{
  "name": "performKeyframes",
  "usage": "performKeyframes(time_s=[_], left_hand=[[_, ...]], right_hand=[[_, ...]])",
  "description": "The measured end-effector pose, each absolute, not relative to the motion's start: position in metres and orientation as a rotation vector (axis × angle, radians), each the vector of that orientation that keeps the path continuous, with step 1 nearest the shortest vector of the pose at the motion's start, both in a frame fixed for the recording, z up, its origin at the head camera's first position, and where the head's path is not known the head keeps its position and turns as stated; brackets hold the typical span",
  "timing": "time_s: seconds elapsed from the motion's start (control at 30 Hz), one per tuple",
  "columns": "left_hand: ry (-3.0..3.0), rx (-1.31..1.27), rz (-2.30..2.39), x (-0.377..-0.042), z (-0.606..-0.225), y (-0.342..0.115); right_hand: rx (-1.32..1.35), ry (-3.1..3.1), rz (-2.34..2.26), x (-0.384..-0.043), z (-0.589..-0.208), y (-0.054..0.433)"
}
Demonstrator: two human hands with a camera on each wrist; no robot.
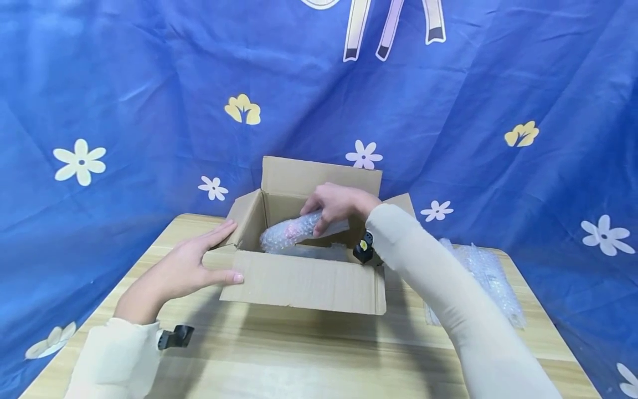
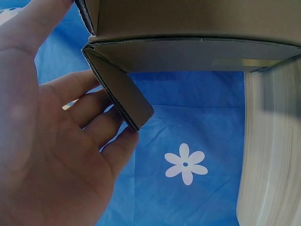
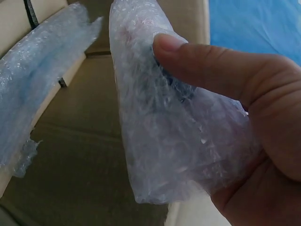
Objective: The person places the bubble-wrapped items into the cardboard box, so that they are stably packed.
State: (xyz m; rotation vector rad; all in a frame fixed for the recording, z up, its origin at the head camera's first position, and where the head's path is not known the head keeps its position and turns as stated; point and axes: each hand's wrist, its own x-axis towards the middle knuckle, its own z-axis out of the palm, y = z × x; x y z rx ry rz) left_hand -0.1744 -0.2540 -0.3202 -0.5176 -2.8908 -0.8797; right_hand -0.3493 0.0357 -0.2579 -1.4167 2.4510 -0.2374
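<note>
A cardboard box [image 1: 304,280] stands on the table with its flaps folded outward. My left hand [image 1: 184,271] rests against the box's left corner, its fingers stretched along the left flap [image 2: 117,89] and the thumb on the front flap. My right hand [image 1: 339,205] reaches over the box and grips a bubble-wrapped bundle [image 1: 284,235] between thumb and fingers. In the right wrist view that bundle [image 3: 155,117] shows pinkish and dark patches through the wrap; what it encloses is hidden. Another bubble-wrapped piece [image 3: 42,80] lies along the box's inner side.
More bubble wrap [image 1: 490,282] lies on the right of the wooden table [image 1: 299,360], partly behind my right sleeve. A blue curtain [image 1: 149,83] with flower prints hangs right behind the table. The box's back flap [image 1: 321,176] stands up near it.
</note>
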Motion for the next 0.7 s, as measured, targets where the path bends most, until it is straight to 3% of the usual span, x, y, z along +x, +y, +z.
performKeyframes(time_s=[0.7], left_hand=[[-2.886,-0.506,-0.875,-0.173,-0.323,-0.254]], right_hand=[[-1.362,2.233,-0.099,-0.352,-0.276,0.009]])
